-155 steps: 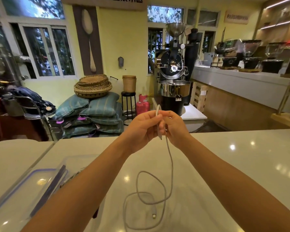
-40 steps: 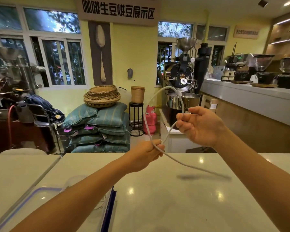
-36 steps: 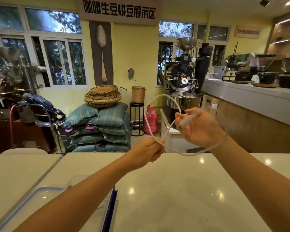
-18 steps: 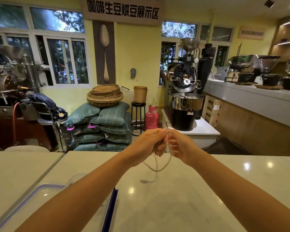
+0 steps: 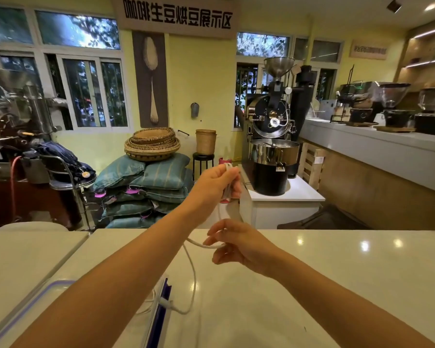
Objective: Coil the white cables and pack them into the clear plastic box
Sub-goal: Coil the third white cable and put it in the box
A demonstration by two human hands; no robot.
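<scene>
My left hand point(image 5: 215, 183) is raised above the far edge of the counter, shut on a small bundle of loops of the white cable point(image 5: 193, 270). From the bundle the cable drops to my right hand point(image 5: 239, 243), which pinches a strand just below and to the right. The loose tail runs down over the counter and ends near the purple edge of the clear plastic box point(image 5: 161, 305). The box sits at the lower left, mostly hidden behind my left forearm.
The clear lid with a blue rim point(image 5: 18, 315) lies at the lower left. The white counter point(image 5: 337, 285) stretches right. Beyond its far edge are stacked sacks point(image 5: 146, 192), a coffee roaster point(image 5: 271, 151) and a long bar point(image 5: 377, 151).
My hands were joined at the cable half a second ago. My left hand has risen with the looped bundle and my right hand has dropped, drawing a strand out between them.
</scene>
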